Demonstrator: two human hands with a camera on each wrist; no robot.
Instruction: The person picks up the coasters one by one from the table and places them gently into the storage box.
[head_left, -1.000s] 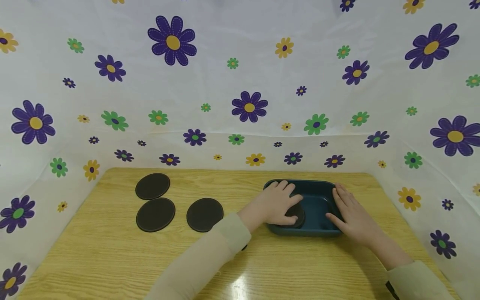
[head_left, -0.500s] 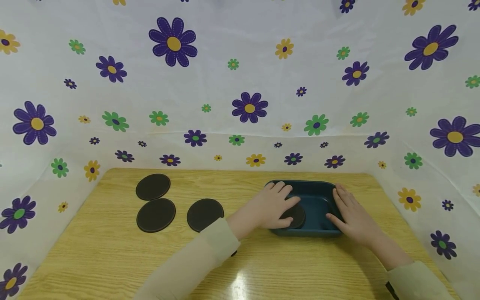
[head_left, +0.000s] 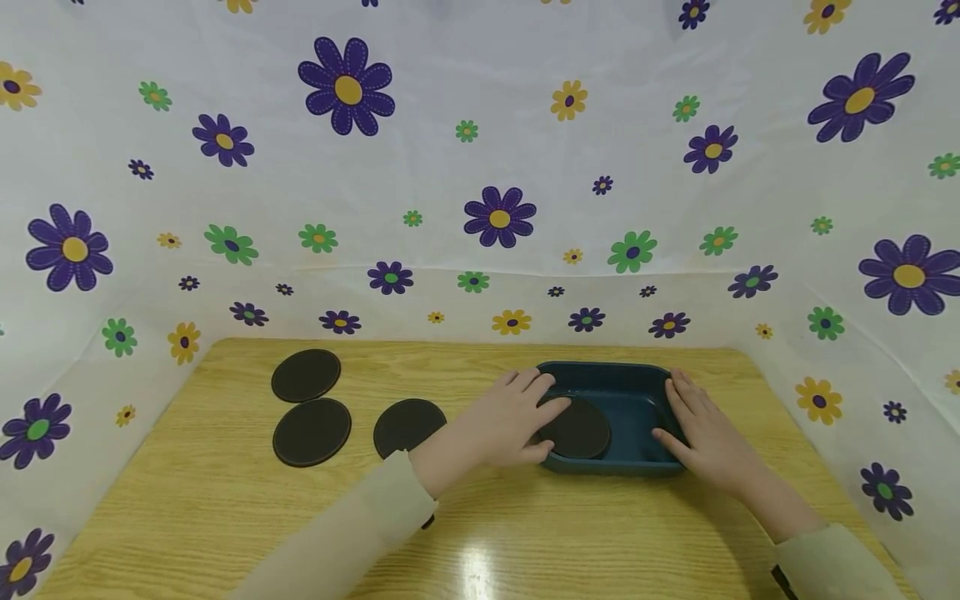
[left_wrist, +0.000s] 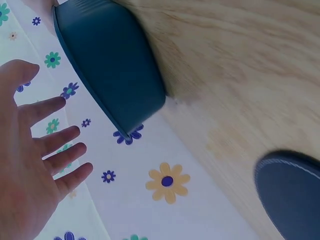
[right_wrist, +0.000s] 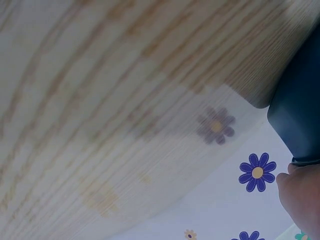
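Observation:
A dark blue rectangular bin (head_left: 633, 417) stands on the table at the right, holding a round black coaster (head_left: 575, 427) at its left end. My left hand (head_left: 502, 425) is at the bin's left rim, fingers spread and holding nothing; the left wrist view shows its palm and loosely bent fingers beside the bin (left_wrist: 107, 65). My right hand (head_left: 708, 429) holds the bin's right end, fingers along the outside and thumb reaching inside over the rim. In the right wrist view, part of this hand (right_wrist: 302, 200) meets the rim.
Several more black coasters lie left of the bin: a back one (head_left: 306, 375), one just in front of it (head_left: 312, 432), and one nearer the middle (head_left: 408, 425), partly behind my left forearm. A white cloth (head_left: 420, 167) with flowers surrounds the wooden table (head_left: 525, 542).
My left hand has let go of the coaster inside the bin and drawn back leftward to the rim, uncovering the coaster. The right hand and the bin have stayed in place.

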